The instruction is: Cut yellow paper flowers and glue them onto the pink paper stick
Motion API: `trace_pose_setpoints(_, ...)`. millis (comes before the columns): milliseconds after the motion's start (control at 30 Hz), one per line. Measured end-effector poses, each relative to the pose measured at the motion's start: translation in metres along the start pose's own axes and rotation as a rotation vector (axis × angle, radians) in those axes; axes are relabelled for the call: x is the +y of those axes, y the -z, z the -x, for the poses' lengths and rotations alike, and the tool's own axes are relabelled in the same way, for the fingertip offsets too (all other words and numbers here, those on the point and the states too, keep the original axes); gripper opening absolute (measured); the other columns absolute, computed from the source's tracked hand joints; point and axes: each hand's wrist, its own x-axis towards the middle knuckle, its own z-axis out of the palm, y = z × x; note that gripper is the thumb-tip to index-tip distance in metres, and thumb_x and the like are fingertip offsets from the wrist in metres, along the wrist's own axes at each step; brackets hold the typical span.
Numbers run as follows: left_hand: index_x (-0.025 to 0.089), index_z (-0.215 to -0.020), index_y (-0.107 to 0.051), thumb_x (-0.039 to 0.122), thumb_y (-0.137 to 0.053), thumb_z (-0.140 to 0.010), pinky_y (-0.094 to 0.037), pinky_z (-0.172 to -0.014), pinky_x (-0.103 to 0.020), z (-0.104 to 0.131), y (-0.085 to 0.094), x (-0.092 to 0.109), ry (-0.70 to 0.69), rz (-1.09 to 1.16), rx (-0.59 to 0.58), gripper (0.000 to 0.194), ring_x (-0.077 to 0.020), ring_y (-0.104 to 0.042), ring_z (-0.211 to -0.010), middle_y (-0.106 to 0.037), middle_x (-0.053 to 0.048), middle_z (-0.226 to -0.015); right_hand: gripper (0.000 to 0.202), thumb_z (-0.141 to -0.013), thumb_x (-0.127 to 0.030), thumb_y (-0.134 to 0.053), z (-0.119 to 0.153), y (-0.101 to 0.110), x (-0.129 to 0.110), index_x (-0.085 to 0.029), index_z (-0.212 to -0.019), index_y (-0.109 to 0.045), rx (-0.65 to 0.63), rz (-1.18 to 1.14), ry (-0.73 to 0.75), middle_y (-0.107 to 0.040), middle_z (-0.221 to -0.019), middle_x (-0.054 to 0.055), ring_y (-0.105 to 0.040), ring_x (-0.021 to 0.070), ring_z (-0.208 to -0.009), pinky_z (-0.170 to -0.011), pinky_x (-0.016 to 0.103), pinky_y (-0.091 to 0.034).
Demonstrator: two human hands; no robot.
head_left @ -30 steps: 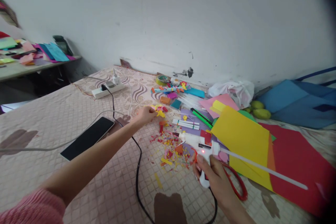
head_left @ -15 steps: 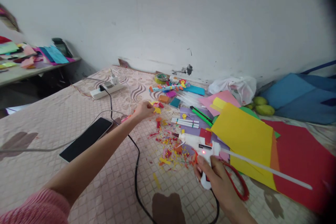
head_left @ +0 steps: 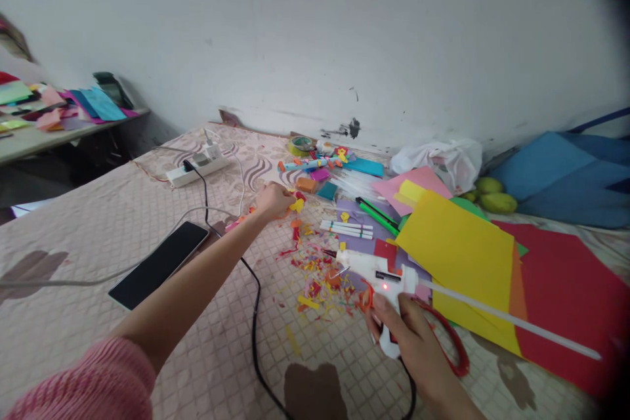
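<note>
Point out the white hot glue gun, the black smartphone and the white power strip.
White hot glue gun [head_left: 367, 266], head view, barrel.
Black smartphone [head_left: 158, 264], head view, screen centre.
White power strip [head_left: 197, 169], head view, top face.

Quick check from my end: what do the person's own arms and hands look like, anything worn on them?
Both hands are bare: no gloves, rings or watch visible. The left hand ends a long bare forearm, with a fuzzy pink knitted sleeve pushed up near the elbow. The right hand shows only a bare wrist; no sleeve is in frame.
</note>
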Motion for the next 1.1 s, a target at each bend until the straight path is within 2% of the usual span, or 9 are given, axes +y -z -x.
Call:
trace_pose_setpoints(300,0.014,-0.066,-0.071,0.032,-0.058,-0.066,-0.042,-0.064,-0.025,0.0042,-0.0023,0.0015,0.026,-0.027,-0.025,0.022,-0.0185,-0.058,-0.075,-0.065,-0.005,-0.07,0.045,-0.086,-0.053,-0.04,-0.0013,0.0019,-0.003,-0.022,-0.056,-0.049,-0.028,0.06,0.035,-0.049,-0.054,-0.001,-0.046,0.0148,-0.054,-0.053,0.026,-0.034)
trace_pose_setpoints(433,0.015,-0.066,-0.071,0.032,-0.059,-0.065,-0.042,-0.067,-0.025,0.0052,-0.0035,0.003,0.029,-0.043,-0.018,0.021,-0.0196,-0.057,-0.079,-0.065,-0.005,-0.07,0.045,-0.087,-0.053,-0.039,-0.0008,0.0024,-0.005,-0.021,-0.055,-0.048,-0.027,0.071,0.04,-0.048,-0.054,-0.001,-0.047,0.0144,-0.054,-0.054,0.026,-0.034)
trace_pose_setpoints(700,0.016,-0.067,-0.071,0.031,-0.058,-0.065,-0.041,-0.077,-0.032,0.0051,-0.0066,0.0041,0.034,-0.08,0.0,0.02,-0.0263,-0.052,-0.096,-0.065,-0.008,-0.085,0.047,-0.087,-0.053,-0.039,-0.0005,0.0029,-0.008,-0.021,-0.054,-0.048,-0.011,0.107,0.05,-0.05,-0.054,-0.001,-0.048,0.0144,-0.055,-0.054,0.025,-0.034)
trace_pose_setpoints(1100,0.016,-0.058,-0.067,0.03,-0.059,-0.065,-0.042,-0.076,-0.032,0.0041,-0.0081,0.0033,0.008,-0.083,-0.019,0.018,-0.0247,-0.056,-0.088,-0.065,-0.008,-0.071,0.05,-0.084,-0.06,-0.037,0.0,0.0041,-0.0065,-0.021,-0.054,-0.049,0.001,0.134,0.018,-0.051,-0.053,0.0,-0.048,0.0153,-0.054,-0.053,0.026,-0.035)
